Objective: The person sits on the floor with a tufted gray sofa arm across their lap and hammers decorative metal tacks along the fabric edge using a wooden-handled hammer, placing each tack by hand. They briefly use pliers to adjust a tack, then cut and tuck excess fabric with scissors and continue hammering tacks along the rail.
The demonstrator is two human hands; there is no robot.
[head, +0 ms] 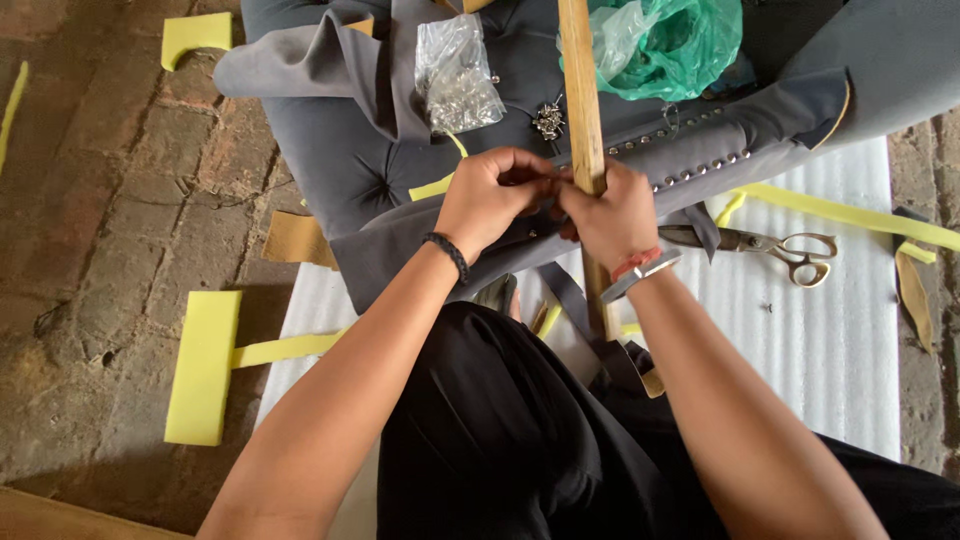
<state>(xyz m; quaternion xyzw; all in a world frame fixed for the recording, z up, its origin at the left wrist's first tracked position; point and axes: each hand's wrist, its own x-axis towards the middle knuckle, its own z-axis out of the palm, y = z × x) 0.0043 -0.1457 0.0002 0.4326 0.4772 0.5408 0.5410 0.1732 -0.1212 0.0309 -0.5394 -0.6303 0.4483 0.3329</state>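
With our left hand (490, 200) and right hand (610, 215) curled shut, pinching the grey fabric (400, 240) against the wooden slat (583, 110) over the tufted chair panel, we judge the stud row (690, 165) only partly done, its nearer edge still bare.

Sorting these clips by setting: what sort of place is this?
Probably an upholstery workshop, on a brick floor: grey buttoned padding with a stud row, yellow foam offcuts, scissors and a bag of fasteners.
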